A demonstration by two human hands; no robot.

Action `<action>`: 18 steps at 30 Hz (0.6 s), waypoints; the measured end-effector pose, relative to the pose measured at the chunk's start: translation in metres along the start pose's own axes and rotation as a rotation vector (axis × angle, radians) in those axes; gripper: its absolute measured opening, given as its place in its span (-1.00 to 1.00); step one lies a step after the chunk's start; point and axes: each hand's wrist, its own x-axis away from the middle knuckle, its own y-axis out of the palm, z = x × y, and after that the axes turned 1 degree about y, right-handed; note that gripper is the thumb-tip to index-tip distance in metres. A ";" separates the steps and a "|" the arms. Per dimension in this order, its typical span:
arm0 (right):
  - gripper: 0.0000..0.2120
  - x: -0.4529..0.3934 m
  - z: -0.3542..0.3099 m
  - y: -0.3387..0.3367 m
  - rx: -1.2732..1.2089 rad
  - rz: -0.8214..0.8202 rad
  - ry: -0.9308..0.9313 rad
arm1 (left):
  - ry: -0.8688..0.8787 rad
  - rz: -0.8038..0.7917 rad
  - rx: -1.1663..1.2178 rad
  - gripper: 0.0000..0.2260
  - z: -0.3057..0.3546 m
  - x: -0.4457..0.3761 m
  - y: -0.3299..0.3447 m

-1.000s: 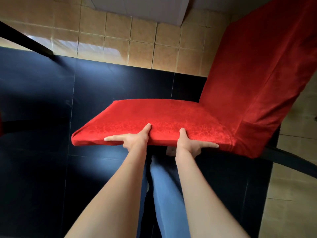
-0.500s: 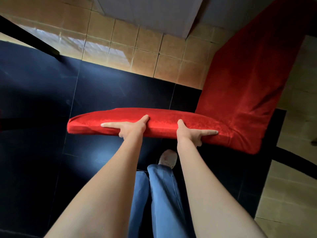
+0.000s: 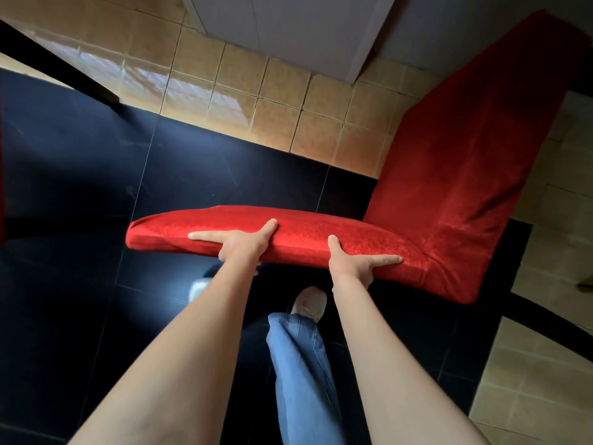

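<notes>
A chair in a red fabric cover fills the middle of the head view, its seat [image 3: 298, 234] level and its backrest [image 3: 475, 162] rising to the right. My left hand [image 3: 239, 244] grips the near edge of the seat, thumb on top and index finger stretched along the side. My right hand [image 3: 359, 261] grips the same edge further right, thumb on top, index finger pointing at the backrest. The other fingers of both hands are hidden under the seat.
Below lies a black glossy floor [image 3: 80, 284], with tan tiles [image 3: 272, 101] beyond and to the right. A white cabinet corner [image 3: 288, 30] stands at the top. A dark bar [image 3: 57, 69] crosses the upper left. My blue-jeaned leg [image 3: 301, 364] and light shoes are under the seat.
The seat has tipped so I see it more edge-on, and the chair has shifted away from me. My feet have come into view beneath it. Both hands keep the same hold.
</notes>
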 end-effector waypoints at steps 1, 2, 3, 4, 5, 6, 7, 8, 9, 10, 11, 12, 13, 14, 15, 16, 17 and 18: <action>0.24 0.001 0.001 -0.001 0.013 -0.003 -0.007 | 0.008 0.000 -0.022 -0.09 -0.001 -0.001 0.000; 0.24 0.001 0.001 -0.002 0.029 -0.003 -0.014 | 0.013 -0.007 -0.038 -0.11 -0.002 -0.001 0.000; 0.24 0.002 0.001 -0.002 0.049 -0.003 -0.020 | 0.018 -0.017 -0.053 -0.13 -0.002 -0.001 -0.001; 0.24 0.003 0.001 -0.003 0.070 -0.004 -0.024 | 0.023 -0.025 -0.067 -0.14 -0.002 -0.001 -0.002; 0.23 0.003 0.001 -0.005 0.092 -0.007 -0.027 | 0.023 -0.029 -0.079 -0.14 -0.002 0.000 -0.003; 0.22 0.003 0.001 -0.007 0.118 -0.010 -0.033 | 0.024 -0.034 -0.093 -0.15 -0.001 0.000 -0.004; 0.21 0.003 0.002 -0.010 0.148 -0.014 -0.042 | 0.023 -0.044 -0.106 -0.15 -0.001 0.000 -0.005; 0.20 0.003 0.003 -0.013 0.179 -0.018 -0.050 | 0.017 -0.060 -0.118 -0.15 0.000 0.000 -0.007; 0.18 0.003 0.004 -0.016 0.204 -0.019 -0.058 | 0.007 -0.083 -0.122 -0.14 0.001 0.002 -0.009; 0.16 0.004 0.005 -0.019 0.226 -0.013 -0.065 | -0.007 -0.108 -0.118 -0.13 0.002 0.003 -0.012; 0.13 0.005 0.006 -0.021 0.254 0.002 -0.072 | -0.018 -0.133 -0.108 -0.10 0.003 0.005 -0.015; 0.10 0.007 0.007 -0.023 0.288 0.029 -0.083 | -0.025 -0.154 -0.102 -0.06 0.003 0.006 -0.017; 0.06 0.011 0.008 -0.023 0.326 0.063 -0.100 | -0.027 -0.169 -0.108 -0.01 0.002 0.008 -0.020; 0.02 0.015 0.008 -0.023 0.364 0.100 -0.129 | -0.024 -0.177 -0.125 0.06 0.000 0.008 -0.022; -0.01 0.020 0.008 -0.021 0.398 0.130 -0.168 | -0.017 -0.169 -0.160 0.12 -0.002 0.009 -0.025; -0.06 0.027 0.008 -0.017 0.430 0.148 -0.214 | -0.006 -0.144 -0.226 0.18 -0.006 0.009 -0.029; -0.11 0.033 0.007 -0.012 0.459 0.154 -0.265 | 0.011 -0.100 -0.324 0.22 -0.011 0.010 -0.035; -0.16 0.040 0.005 -0.006 0.487 0.152 -0.315 | 0.025 -0.053 -0.435 0.22 -0.017 0.011 -0.043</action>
